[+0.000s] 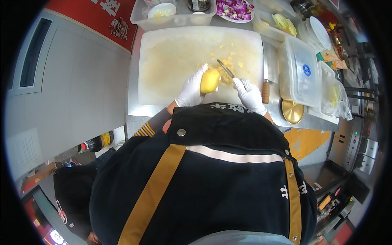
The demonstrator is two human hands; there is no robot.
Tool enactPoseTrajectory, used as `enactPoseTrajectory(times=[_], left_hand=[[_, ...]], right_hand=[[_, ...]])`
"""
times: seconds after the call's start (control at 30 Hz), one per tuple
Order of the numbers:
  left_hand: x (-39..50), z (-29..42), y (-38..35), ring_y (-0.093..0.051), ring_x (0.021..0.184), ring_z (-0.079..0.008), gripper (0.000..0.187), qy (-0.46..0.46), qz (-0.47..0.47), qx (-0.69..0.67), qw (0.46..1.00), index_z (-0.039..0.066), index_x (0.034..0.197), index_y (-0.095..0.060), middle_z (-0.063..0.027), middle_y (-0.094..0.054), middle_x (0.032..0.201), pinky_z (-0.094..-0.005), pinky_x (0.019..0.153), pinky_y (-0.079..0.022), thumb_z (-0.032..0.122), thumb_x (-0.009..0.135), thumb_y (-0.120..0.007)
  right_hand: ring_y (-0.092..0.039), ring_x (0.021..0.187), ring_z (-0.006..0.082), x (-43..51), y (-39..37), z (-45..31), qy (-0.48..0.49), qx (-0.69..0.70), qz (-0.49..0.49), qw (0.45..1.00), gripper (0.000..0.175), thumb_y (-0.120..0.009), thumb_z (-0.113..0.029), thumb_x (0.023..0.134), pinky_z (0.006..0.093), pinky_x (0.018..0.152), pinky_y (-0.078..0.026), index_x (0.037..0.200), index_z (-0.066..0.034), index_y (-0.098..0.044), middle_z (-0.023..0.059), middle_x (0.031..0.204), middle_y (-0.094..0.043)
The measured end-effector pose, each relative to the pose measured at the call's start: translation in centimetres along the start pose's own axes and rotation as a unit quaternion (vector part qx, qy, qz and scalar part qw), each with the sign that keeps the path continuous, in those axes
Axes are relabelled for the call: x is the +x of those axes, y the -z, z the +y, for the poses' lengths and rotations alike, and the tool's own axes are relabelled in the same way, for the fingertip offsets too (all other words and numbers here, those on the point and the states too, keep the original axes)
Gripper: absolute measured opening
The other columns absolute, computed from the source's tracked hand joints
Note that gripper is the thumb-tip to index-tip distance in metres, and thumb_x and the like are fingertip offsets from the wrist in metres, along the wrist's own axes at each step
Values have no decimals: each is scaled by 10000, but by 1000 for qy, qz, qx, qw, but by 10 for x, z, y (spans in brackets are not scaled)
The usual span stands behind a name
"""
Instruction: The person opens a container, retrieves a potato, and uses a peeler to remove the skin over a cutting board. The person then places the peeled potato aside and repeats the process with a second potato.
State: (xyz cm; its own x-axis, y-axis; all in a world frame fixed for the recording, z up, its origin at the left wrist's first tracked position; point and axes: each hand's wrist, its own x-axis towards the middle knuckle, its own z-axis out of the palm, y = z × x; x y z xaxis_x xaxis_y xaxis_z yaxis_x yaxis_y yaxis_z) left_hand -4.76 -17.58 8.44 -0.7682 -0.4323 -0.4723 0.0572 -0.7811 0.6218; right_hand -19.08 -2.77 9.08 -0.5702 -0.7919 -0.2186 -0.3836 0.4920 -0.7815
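My left hand (191, 87), in a white glove, grips a peeled yellow potato (210, 81) above the near part of a white cutting board (171, 58). In my gloved right hand (249, 94) is a peeler (226, 69), its metal head pointing up and left, a little apart from the potato. Thin brownish peelings (227, 76) lie heaped on the board beneath the peeler. Smaller yellow scraps (240, 64) are scattered just beyond the heap.
A cleaver (270, 65) with a wooden handle lies right of the board. Further right stand a lidded plastic container (301, 72) and a gold-coloured dish (292, 111). Behind the board are a plastic bin (174, 21) and a plate of purple flowers (235, 10). Another person (73, 196) is at lower left.
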Motion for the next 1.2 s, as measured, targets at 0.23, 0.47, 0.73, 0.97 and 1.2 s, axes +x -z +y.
enactPoseTrajectory(times=[0.23,0.47,0.73,0.97,1.2], left_hand=[[2,-1,5,-629,872,-175,327,-79,-4,175,981,53,1144,-553,-88,-634,988,-316,657,-524,332,980,-500],[2,-4,6,-636,758,-180,327,-152,-37,254,954,44,1128,-537,-84,-625,940,-293,589,-518,334,993,-467],[8,0,0,-631,727,-219,487,-33,-20,62,997,38,1137,-536,-120,-642,952,-294,557,-484,474,1000,-370],[8,4,-5,-600,728,-224,591,103,-68,-54,991,76,1110,-539,-97,-613,881,-327,564,-472,620,924,-404],[23,3,-10,-551,811,-261,569,117,84,-248,958,76,1126,-449,-125,-529,995,-406,719,-510,590,886,-496]], right_hand=[[-635,770,365,1,23,-14,-3,-201,-17,979,439,-520,-489,924,427,703,-502,893,-71,-652,178,807,-652],[-615,780,346,1,2,9,14,-2,-62,998,450,-523,-483,938,376,735,-481,852,-55,-636,163,811,-633],[-544,663,200,2,-2,13,-8,59,-64,996,426,-533,-444,949,315,675,-454,859,-42,-644,112,716,-593],[-631,772,310,2,-8,-26,-20,-26,-17,999,401,-524,-436,944,366,710,-482,923,-57,-655,163,824,-658],[-646,754,293,-9,-15,-33,206,-213,15,955,340,-534,-461,923,423,636,-505,894,-125,-576,95,816,-624]])
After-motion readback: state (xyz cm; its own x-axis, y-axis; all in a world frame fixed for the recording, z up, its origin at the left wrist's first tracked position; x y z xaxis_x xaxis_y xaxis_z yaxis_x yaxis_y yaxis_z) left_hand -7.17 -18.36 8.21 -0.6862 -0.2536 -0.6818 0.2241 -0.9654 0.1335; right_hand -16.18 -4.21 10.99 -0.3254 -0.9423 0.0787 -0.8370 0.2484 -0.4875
